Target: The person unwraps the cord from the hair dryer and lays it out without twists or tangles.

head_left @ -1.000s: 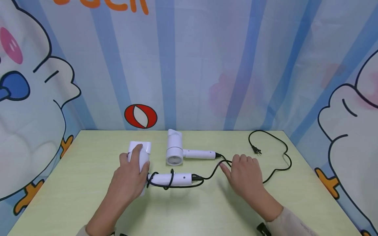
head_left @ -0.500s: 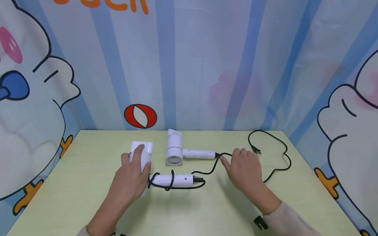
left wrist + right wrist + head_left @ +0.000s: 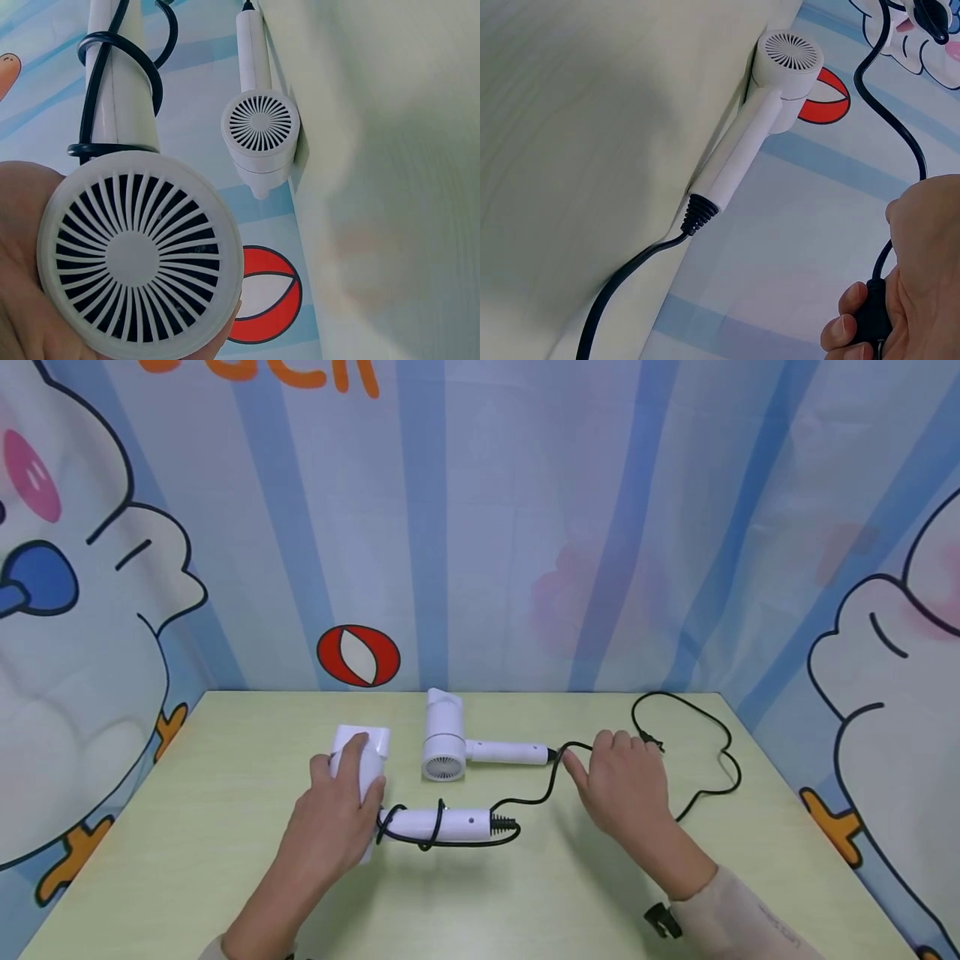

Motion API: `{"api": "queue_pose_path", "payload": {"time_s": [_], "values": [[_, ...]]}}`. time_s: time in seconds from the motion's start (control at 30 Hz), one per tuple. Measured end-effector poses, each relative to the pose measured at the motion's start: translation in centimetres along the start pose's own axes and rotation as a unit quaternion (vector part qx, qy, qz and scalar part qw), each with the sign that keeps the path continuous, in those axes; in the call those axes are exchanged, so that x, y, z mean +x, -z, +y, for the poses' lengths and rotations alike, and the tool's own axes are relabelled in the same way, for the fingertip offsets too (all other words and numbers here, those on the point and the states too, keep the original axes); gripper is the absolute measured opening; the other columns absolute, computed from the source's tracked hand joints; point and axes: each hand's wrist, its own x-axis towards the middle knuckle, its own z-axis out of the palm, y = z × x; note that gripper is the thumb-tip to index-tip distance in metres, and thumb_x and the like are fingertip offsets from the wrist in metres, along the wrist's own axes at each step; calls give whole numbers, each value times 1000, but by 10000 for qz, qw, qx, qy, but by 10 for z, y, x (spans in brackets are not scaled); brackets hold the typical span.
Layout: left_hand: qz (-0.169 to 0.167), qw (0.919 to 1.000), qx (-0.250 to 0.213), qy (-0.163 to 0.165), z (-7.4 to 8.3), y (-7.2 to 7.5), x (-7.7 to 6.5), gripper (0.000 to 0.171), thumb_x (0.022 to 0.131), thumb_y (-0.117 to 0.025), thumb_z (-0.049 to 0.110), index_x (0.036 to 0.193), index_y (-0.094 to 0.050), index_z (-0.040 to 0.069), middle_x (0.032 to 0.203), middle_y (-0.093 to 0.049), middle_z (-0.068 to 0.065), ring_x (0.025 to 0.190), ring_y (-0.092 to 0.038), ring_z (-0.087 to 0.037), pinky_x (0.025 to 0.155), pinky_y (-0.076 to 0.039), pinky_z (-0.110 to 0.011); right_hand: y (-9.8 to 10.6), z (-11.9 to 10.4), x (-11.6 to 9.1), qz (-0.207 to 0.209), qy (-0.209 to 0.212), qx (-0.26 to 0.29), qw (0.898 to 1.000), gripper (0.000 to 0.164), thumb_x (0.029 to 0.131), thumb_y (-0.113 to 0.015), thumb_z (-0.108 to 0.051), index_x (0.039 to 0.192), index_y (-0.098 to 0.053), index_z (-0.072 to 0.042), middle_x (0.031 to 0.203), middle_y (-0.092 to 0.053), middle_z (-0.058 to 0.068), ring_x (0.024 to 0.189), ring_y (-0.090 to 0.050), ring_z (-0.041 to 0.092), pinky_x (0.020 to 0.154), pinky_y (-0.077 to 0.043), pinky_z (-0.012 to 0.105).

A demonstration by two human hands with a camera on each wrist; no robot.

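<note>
My left hand (image 3: 330, 818) grips the barrel of a white hair dryer (image 3: 442, 825) over the table, its handle pointing right. The dryer's round vent grille (image 3: 131, 259) faces the left wrist camera. Black power cord (image 3: 427, 843) winds loosely round the handle and runs on to my right hand (image 3: 626, 789). In the right wrist view, the curled fingers hold a black plug (image 3: 871, 319) at the cord's end. A second white hair dryer (image 3: 446, 739) lies behind on the table, its handle also to the right; neither hand touches it.
The second dryer's black cord (image 3: 738, 768) makes a loose loop at the table's right, its plug (image 3: 648, 741) just behind my right hand. A cartoon-printed curtain (image 3: 510, 527) stands along the back and sides of the pale table (image 3: 187, 827).
The right hand has moved slightly up and away, drawing the cord off the handle's base into a looser curve. The held dryer has shifted slightly right; the second dryer stays put.
</note>
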Motion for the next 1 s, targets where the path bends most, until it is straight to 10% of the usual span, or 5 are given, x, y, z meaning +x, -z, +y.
{"api": "queue_pose_path", "payload": {"time_s": [1.0], "values": [[-107, 9999, 86, 40, -7, -10, 3, 66, 103, -55, 35, 158, -25, 15, 132, -38, -32, 75, -60, -34, 65, -55, -46, 27, -1, 12, -319, -100, 384, 9987, 56, 104, -48, -52, 74, -41, -5, 65, -40, 8, 56, -40, 27, 58, -33, 40]]}}
